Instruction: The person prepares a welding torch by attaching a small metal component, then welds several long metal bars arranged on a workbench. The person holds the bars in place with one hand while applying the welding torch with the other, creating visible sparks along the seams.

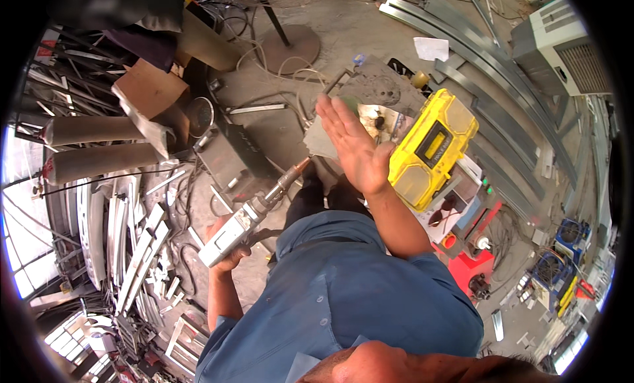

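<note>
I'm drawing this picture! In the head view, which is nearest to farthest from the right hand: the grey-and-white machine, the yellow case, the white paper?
1. Yellow case, just right of the right hand.
2. White paper, above and to the right.
3. Grey-and-white machine, far at upper right.

Cardboard box (155, 89), two brown cylinders (99, 130), white paper (431, 49)

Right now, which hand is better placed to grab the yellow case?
The right hand, I'd say: it's open, empty and nearer the yellow case, while the left hand grips the handheld tool.
</note>
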Demonstrator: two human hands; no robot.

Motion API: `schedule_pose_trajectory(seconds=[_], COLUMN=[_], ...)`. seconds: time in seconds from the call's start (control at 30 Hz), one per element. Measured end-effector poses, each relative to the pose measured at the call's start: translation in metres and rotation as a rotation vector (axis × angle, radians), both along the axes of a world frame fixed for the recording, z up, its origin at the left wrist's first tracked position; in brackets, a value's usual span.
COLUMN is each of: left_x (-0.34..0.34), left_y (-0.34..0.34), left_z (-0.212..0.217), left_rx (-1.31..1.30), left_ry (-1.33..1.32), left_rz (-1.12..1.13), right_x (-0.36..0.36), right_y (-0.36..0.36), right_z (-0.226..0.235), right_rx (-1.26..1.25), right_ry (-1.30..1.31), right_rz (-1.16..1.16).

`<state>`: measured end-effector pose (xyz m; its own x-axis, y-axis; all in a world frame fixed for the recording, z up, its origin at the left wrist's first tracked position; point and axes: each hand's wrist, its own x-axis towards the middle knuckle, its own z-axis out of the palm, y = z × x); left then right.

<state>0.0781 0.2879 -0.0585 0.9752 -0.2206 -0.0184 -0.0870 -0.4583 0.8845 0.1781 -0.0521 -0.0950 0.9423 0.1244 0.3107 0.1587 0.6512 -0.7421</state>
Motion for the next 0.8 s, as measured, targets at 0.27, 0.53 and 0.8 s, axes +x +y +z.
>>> schedule_pose_trajectory(seconds=[0.27, 0.53, 0.8], left_x=[-0.003, 0.009, 0.013], left_y=[-0.058, -0.084, -0.088], left_z=[0.003, 0.007, 0.004], left_rx=[0.173, 0.137, 0.151], left_ry=[0.054, -0.056, 0.039], left_rz=[-0.259, -0.319, -0.315], right_x=[0.023, 0.025, -0.003], right_y=[-0.041, -0.048, -0.044], right_z=[-0.008, -0.009, -0.032], right_rx=[-0.034, -0.033, 0.28], right_ry=[0.015, 0.045, 0.467], right_rz=[0.119, 0.107, -0.235])
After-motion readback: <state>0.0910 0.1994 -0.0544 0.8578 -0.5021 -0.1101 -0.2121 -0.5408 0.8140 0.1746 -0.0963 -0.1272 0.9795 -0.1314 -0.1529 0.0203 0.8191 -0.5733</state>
